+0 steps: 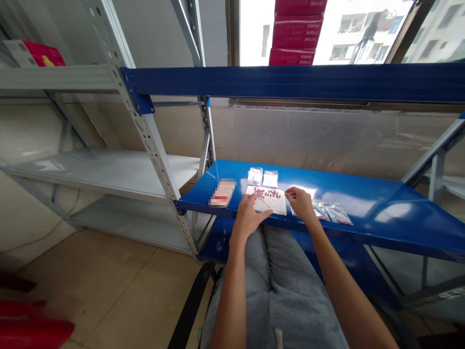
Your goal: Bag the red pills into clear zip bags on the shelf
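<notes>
A white cloth (275,206) lies on the blue shelf, with several small red beads (272,193) scattered over its upper half. A thin reddish string (264,199) runs across the cloth. My left hand (249,215) rests at the cloth's left and front edge, thumb and fingers spread apart. At the right edge of the cloth is my right hand (301,202), its thumb and fingertips pinched together; what is between them is too small to tell. Behind the cloth lie two small zip bags, a silvery one (255,176) and a whitish one (270,179).
Clear bags with red bits (337,213) lie right of my right hand, near the front edge of the blue shelf (378,194). A blurred-out, phone-shaped object (222,193) lies left. A blue beam (290,82) crosses above, with red boxes (298,33) behind it.
</notes>
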{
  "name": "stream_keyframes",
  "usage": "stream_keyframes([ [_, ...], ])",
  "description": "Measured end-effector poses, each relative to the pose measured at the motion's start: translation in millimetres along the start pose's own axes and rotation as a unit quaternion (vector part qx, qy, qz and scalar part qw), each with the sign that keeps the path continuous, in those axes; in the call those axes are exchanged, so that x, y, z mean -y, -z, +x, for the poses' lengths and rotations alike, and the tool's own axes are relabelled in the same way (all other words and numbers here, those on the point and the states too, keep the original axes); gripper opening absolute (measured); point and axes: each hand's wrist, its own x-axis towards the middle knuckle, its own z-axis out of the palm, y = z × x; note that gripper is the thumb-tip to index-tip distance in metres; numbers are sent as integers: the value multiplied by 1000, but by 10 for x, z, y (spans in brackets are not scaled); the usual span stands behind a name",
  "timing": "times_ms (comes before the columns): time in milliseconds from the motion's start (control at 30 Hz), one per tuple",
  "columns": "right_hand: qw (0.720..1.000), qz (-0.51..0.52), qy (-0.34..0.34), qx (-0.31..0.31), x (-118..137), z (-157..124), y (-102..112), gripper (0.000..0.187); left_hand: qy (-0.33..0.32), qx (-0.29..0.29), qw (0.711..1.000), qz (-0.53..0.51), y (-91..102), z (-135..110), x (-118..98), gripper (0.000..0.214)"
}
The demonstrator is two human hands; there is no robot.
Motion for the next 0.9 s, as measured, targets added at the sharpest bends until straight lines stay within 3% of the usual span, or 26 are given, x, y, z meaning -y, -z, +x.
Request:
stream_keyframes([
  [133, 989, -124, 53, 59, -112, 288, -99, 20, -1, 0, 1000, 8, -1, -1, 6, 58],
  [267, 977, -180, 70, 88, -143, 362, -196, 26, 3, 8, 999, 33, -2, -3, -15, 58],
  [900, 963, -214, 102, 128, -152, 391, -182, 22, -1, 18, 999, 47, 21, 6, -26, 58],
])
